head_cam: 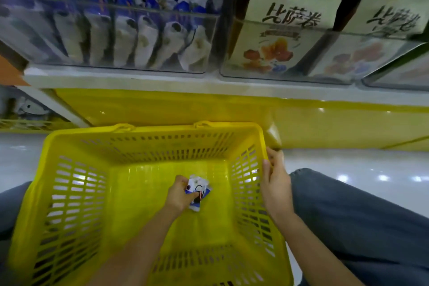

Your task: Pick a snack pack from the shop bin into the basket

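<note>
The yellow basket (76, 193) sits low between the person's knees, its floor mostly bare. Above, the clear shop bin (111, 37) is packed with blue-white packs. The right hand (275, 183) grips the basket's right rim. The left hand (180, 195), inside the basket, pinches the snack pack (199, 189) near the floor.

Your basket (69, 146) seems to sit on the pale glossy floor (348, 165) between your knees, though its underside is hidden, so you cannot tell for sure. Ahead of you a white shelf (139, 80) runs above a yellow base panel (325, 123) and carries clear bins side by side. The left bin (27, 30) holds blue-and-white packs (standing in rows); the next bin (336, 58) holds cream boxes.
</note>
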{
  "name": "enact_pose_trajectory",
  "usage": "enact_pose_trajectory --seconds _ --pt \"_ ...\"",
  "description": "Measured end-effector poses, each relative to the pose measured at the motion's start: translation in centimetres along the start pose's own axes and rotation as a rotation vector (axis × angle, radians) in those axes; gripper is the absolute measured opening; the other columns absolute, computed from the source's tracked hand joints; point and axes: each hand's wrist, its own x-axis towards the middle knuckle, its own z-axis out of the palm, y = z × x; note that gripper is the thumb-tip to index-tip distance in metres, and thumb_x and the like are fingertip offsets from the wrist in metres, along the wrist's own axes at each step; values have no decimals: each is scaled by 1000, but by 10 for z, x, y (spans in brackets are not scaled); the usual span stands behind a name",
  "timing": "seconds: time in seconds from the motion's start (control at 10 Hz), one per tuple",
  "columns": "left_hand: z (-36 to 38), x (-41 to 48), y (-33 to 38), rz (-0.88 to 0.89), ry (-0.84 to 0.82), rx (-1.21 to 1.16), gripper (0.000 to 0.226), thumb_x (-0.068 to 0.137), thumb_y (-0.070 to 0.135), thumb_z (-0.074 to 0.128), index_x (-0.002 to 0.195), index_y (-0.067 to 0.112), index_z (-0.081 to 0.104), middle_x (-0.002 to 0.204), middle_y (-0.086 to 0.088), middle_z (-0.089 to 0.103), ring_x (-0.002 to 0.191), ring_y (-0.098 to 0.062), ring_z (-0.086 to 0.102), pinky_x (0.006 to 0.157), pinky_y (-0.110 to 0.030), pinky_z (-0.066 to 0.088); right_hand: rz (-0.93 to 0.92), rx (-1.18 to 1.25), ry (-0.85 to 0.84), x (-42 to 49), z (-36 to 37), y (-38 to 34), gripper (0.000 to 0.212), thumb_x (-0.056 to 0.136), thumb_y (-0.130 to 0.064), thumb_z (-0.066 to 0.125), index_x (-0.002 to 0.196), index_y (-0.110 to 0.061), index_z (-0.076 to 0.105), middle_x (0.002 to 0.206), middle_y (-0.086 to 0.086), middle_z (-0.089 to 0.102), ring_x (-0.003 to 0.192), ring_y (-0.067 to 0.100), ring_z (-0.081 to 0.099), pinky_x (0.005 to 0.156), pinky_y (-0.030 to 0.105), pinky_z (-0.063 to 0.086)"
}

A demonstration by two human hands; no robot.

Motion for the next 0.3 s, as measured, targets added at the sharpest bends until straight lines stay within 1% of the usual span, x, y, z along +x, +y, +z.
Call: enact_pose_trajectory --seconds 0.1,0.2,0.3 --pt "1 5 1 -16 -41 59 33 80 -2 66 104 3 44 116 -23 57 105 -32 57 73 -27 40 31 -31 -12 -2 -1 -2 30 98 -38 32 124 -30 44 108 -4 64 91 16 61 72 26 43" --pt "-12 4 21 25 5 44 42 86 6 61 123 -5 45 129 -23 49 118 -31 49 90 -32 41 -2 -67 3 1 -5 -12 33 99 -29 34 128 -20 46 119 3 55 107 21 54 85 31 43" --pt "-40 -18 58 204 157 -177 23 91 13 57 113 11 55 121 -12 59 102 -20 55 75 -11 45 -24 70 142 2 -22 -47 31 99 -23 38 127 -17 48 122 2 52 114 20 51 96 34 42"
